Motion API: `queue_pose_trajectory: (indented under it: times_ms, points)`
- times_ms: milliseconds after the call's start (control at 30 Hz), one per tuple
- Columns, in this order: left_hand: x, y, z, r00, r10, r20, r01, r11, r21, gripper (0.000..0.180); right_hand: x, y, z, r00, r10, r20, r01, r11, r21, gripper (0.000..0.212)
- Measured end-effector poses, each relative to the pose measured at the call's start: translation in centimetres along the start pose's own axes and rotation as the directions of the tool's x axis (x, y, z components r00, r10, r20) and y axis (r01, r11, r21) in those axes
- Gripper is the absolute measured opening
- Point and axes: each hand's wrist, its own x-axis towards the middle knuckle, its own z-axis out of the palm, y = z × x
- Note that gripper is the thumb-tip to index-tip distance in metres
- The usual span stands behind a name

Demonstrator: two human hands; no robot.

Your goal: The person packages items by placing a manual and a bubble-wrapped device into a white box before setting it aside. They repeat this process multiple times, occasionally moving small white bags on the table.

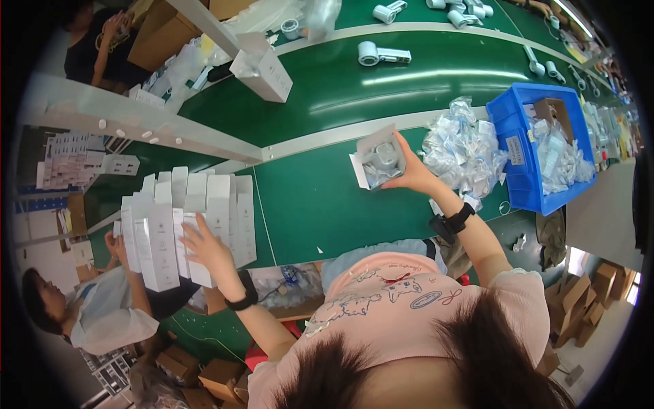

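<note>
In my right hand (414, 169) is a white carton (361, 170) with its top flaps up, the fingers wrapped round its right side. Inside the carton shows a round item in clear plastic (385, 157). My left hand (208, 253) rests against a cluster of white boxes (216, 198) standing close together at the left of the green table. Its fingers are spread over the near boxes, and no box is visibly enclosed by them. Right of the carton lies a heap of small clear plastic packets (462, 146).
A blue bin (514, 178) holding plastic bags stands at the right. Beyond a metal rail (313, 146) runs a green belt (327, 85) with pale handheld devices (383, 54) and another white box (264, 71). A co-worker (112, 300) sits at the left, hands at the white boxes.
</note>
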Motion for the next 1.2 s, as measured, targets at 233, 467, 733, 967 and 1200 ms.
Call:
queue_pose_trajectory:
  times_ms: [233,467,733,967,1200]
  points:
    - [-1.9,5.6,-3.5,0.997,0.067,-0.041,-0.072,0.986,-0.151,0.082,7.0,1.0,-1.1,0.987,-0.011,-0.161,0.064,0.942,0.328,0.114]
    - [-0.3,2.0,-0.8,0.998,-0.062,-0.033,0.051,0.963,-0.266,0.086,12.9,0.9,-5.0,0.823,-0.054,-0.565,0.248,0.93,0.273,0.1]
    - [-1.3,1.9,-3.9,1.0,0.014,-0.022,-0.012,0.996,0.094,0.09,16.3,4.7,-14.7,0.416,-0.174,-0.893,0.362,0.932,-0.013,0.091]
    - [-4.5,16.2,-2.7,0.904,0.386,0.186,-0.248,0.826,-0.507,0.095,16.6,11.3,-18.2,0.298,-0.263,-0.918,0.021,0.963,-0.269,0.089]
    - [-2.6,19.1,3.7,0.777,0.453,0.438,-0.194,0.833,-0.518,0.092,17.8,1.8,-5.7,0.579,-0.568,-0.584,0.046,0.738,-0.673,0.049]
